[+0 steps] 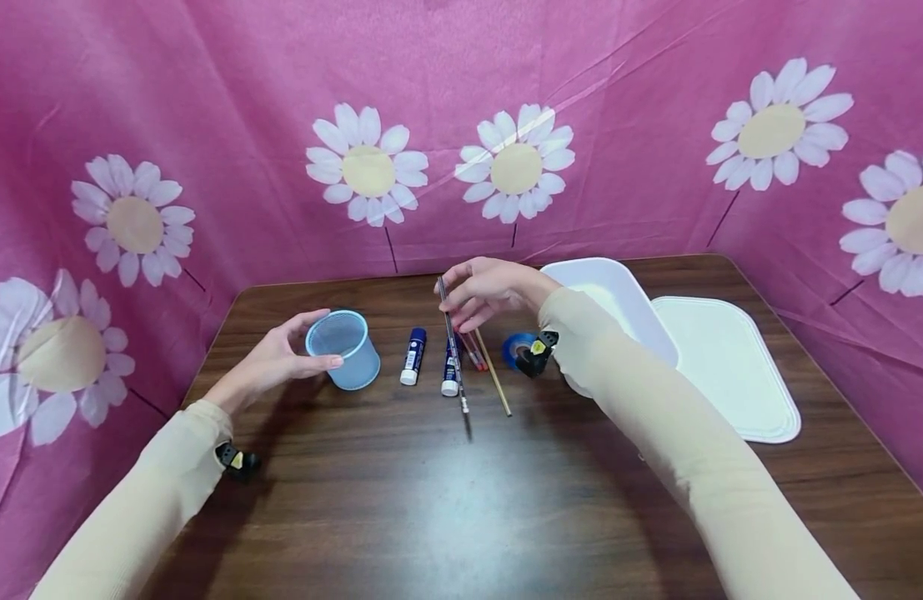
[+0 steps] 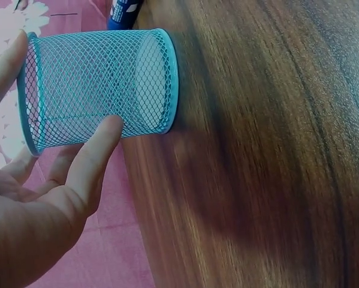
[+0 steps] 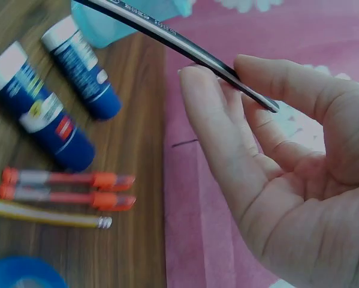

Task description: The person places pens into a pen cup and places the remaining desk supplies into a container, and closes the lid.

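Observation:
My left hand (image 1: 277, 350) holds a light-blue mesh pen cup (image 1: 356, 365) by its side, at the left of the table. In the left wrist view the cup (image 2: 86, 90) shows its open rim towards the palm, with fingers on either side of it. A black-and-silver striped pencil (image 3: 185, 47) is pinched near one end by my right hand (image 1: 485, 292), its other end slanting down towards me. Below that hand lie a blue glue stick (image 1: 449, 375), two red pens (image 3: 68, 179) and a yellow striped pencil (image 1: 494, 375). Another glue stick (image 1: 413, 357) lies nearer the cup.
A roll of blue tape (image 1: 515, 348) lies beneath my right wrist. Behind the right forearm are a white tray (image 1: 619, 292) and a flat white lid-like piece (image 1: 739, 375). Pink flowered cloth (image 1: 438, 67) hangs around the brown wooden table (image 1: 401, 500).

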`<state>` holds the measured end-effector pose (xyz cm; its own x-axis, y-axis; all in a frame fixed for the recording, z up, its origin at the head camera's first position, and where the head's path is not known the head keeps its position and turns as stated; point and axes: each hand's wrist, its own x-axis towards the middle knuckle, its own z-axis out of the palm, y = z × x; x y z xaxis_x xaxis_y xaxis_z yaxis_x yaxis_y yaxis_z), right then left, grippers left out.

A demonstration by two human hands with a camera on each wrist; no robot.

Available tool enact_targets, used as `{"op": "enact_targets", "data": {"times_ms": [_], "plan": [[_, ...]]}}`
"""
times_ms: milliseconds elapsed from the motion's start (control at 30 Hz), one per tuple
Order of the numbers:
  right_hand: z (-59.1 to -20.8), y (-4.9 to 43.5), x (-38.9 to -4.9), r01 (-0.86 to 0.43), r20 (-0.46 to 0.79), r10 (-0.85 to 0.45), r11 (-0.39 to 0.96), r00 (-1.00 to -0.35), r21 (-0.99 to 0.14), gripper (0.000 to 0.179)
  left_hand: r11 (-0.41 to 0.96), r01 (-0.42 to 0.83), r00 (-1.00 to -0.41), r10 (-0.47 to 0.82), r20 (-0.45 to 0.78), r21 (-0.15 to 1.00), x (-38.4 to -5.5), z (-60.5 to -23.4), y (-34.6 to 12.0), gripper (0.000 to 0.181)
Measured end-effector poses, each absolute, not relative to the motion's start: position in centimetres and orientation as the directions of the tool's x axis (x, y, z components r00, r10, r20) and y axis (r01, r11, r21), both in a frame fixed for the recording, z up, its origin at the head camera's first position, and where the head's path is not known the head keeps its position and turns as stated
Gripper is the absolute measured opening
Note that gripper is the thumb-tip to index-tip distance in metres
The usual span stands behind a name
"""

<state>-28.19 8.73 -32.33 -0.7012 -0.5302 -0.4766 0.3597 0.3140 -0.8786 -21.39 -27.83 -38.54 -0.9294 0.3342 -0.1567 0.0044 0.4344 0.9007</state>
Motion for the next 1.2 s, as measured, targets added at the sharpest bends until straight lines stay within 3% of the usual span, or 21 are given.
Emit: {"op": "enact_targets", "data": {"times_ms": [167,567,833,1200], "plan": [[-31.5,8.5,-28.0,0.381,-0.429,-0.544,0.207,-0.721,-0.901,0.025,0.465,0.002,-0.933,0.32,-0.166,0.885,-21.5,-38.4,-27.9,0.091],[-30.3,7.0,-27.7,0.32,-0.35,-0.531,0.151,-0.772,-0.935,0.018,0.488,0.011,-0.933,0.319,-0.166,0.873,-21.9,-38.1,-27.7,0.091],[-29.2,5.9,-27.4,0.235,-0.191,-0.492,-0.028,-0.849,-0.972,0.018,0.449,0.028,-0.932,0.336,-0.139,0.893,-21.7,-38.3,-27.6,0.088],[-29.1,3.8,-27.0,0.186,-0.117,-0.419,-0.126,-0.9,-0.975,0.028,0.465,0.044,-0.938,0.324,-0.123,0.884,-21.6,-38.4,-27.9,0.087]]}}
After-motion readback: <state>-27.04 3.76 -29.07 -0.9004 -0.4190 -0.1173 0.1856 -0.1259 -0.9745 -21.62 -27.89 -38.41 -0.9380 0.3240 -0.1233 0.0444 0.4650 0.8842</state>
